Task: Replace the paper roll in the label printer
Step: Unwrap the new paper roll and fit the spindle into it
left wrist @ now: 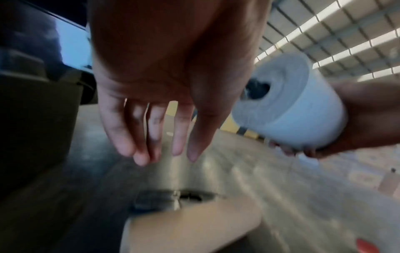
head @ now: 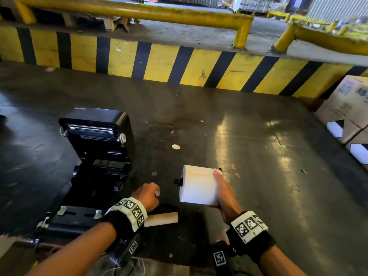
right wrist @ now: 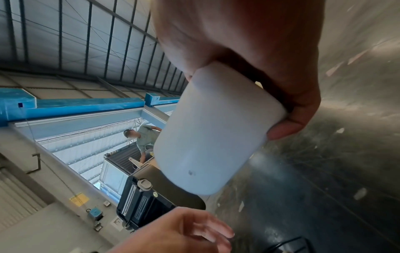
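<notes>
The black label printer (head: pixel 95 156) stands at the left with its lid raised and its bay showing no roll. My right hand (head: pixel 223 190) grips a full white paper roll (head: pixel 199 184) just above the floor, to the right of the printer; a black spindle (head: pixel 178 181) pokes from the roll's core. The right wrist view shows my thumb (right wrist: pixel 288 126) wrapped over the roll (right wrist: pixel 214 130). Between printer and roll hovers my left hand (head: pixel 153 193), its fingers (left wrist: pixel 155 137) relaxed and holding nothing. Below that wrist lies a bare cardboard core (head: pixel 161 219).
The dark glossy floor (head: pixel 258 146) runs back to a yellow-and-black striped curb (head: pixel 179 64) topped by a yellow rail (head: pixel 139 12). Cardboard boxes (head: pixel 346 108) stand at the right edge. Small scraps litter the floor. A person (right wrist: pixel 142 137) stands far off.
</notes>
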A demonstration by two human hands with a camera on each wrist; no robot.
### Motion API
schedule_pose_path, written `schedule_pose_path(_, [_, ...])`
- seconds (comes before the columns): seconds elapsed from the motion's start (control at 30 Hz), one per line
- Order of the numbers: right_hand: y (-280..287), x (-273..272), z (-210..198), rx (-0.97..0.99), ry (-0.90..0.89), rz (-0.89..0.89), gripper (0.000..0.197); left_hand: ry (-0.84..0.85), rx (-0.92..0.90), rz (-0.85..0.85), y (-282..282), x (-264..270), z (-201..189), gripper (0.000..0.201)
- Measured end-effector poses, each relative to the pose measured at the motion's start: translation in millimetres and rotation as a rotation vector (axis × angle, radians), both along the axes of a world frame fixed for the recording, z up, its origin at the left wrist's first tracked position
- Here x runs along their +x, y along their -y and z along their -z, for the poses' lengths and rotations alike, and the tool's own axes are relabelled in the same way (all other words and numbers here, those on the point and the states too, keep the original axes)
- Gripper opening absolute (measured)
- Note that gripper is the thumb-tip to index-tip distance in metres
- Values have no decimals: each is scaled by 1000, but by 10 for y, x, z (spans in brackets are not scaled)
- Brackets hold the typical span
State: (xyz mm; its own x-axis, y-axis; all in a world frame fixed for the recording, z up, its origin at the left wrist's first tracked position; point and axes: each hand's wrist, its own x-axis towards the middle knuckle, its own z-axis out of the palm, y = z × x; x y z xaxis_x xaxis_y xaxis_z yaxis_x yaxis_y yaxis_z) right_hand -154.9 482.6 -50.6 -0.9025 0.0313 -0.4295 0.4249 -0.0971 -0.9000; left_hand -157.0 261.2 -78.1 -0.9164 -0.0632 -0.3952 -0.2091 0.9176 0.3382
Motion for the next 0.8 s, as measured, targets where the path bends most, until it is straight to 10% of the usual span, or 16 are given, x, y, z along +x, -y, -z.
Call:
schedule_pose_path(0.47, [-255, 63, 16, 112, 37, -6, 40, 88, -256, 306, -152, -277, 288, 40])
schedule_pose_path(0.8, [-29, -35, -27, 25, 57, -3, 32, -228, 366, 1, -31, -317, -7, 22])
